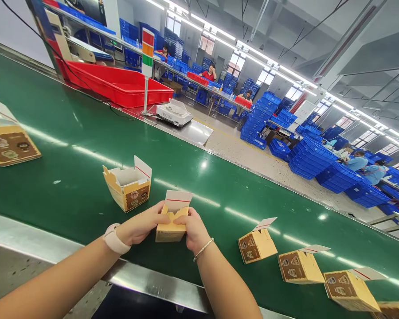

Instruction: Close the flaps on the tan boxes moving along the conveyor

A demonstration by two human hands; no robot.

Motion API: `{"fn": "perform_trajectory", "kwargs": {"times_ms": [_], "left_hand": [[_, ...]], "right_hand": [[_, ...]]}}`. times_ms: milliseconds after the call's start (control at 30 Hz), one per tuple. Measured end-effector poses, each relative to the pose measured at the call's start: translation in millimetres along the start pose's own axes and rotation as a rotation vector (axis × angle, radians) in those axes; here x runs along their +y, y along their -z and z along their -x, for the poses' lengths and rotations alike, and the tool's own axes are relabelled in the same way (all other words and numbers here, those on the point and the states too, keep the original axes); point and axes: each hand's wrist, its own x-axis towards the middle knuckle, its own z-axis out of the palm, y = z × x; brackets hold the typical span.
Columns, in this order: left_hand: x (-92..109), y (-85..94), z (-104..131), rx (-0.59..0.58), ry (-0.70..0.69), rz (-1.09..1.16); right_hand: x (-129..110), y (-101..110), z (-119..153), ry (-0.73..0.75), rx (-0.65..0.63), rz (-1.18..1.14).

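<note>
A small yellow box (171, 232) is held between both hands over the green belt (199, 177), its white lid flap with a red line standing up. My left hand (146, 223) grips the box's left side, thumb on the top front edge. On the right side my right hand (193, 228) holds it the same way, thumb on the top. Just left of my left hand, an open yellow and brown box (136, 195) stands on the belt with its flaps raised. Whatever is inside the held box is hidden.
Three boxes with lid flaps up, the nearest a yellow box (257, 246), sit on the right. Another box (11, 144) is far left. Beyond the belt are a red tray (119, 86), a white scale (174, 113) and a signal light (147, 53). Several people sit in the background.
</note>
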Motion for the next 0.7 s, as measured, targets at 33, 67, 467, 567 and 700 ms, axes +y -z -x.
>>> {"fn": "perform_trajectory", "kwargs": {"times_ms": [33,67,467,567,700], "left_hand": [[-0.3,-2.7,0.6,0.000,-0.019,-0.008],[-2.4,-4.0,1.9,0.010,-0.059,-0.015],[-13.5,90.9,-8.3,0.814,-0.694,-0.391],[-14.0,73.5,-10.1,0.631,-0.505,-0.387],[-49.8,33.0,-1.0,0.605,-0.577,-0.434]], "right_hand": [[-1.8,3.9,1.1,0.018,-0.002,0.003],[-2.3,8.1,3.1,0.060,-0.001,0.006],[-2.9,101.2,45.8,0.547,-0.118,0.609],[-1.2,133.7,65.9,0.543,0.141,0.643],[39.5,116.7,106.2,1.065,0.724,0.618]]}}
